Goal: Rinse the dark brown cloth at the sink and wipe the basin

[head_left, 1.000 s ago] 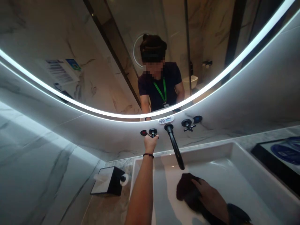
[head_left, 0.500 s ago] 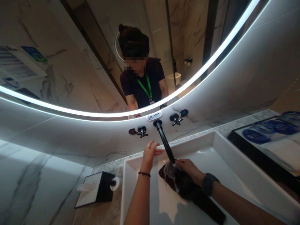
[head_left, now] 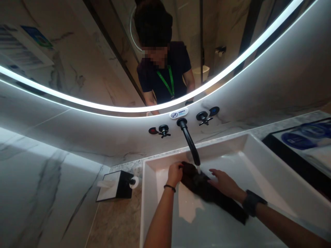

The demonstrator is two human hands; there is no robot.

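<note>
Black cloth (head_left: 207, 193), wet and bunched, lies stretched across the back of a white rectangular sink (head_left: 258, 155), directly under the tip of a slim black spout (head_left: 190, 144) that comes out of the wall. A thin stream of water falls from the spout onto the cloth.

The left hand (head_left: 175, 173) is closed around the cloth's left end, close to the sink's back wall; a thin dark band circles that wrist. The right hand (head_left: 224, 181) is open, with fingers spread and the palm down, resting on the cloth just right of the falling water. A dark watch (head_left: 252, 202) sits on the right wrist. The cloth trails from under this hand toward the lower right of the basin.

Two black cross-shaped tap handles are set in the pale marble wall, the left handle (head_left: 163, 130) beside a red dot and the right handle (head_left: 204, 117) beside a blue dot. Between them, above the spout, is a small white label. A large curved mirror (head_left: 103, 62) with a glowing white edge hangs above and reflects a person in a dark top with a green lanyard.

On the marble bench (head_left: 116, 224) left of the sink stands a black tissue box (head_left: 116, 186). To the right of the sink a black tray (head_left: 297, 162) carries blue-lidded items.
</note>
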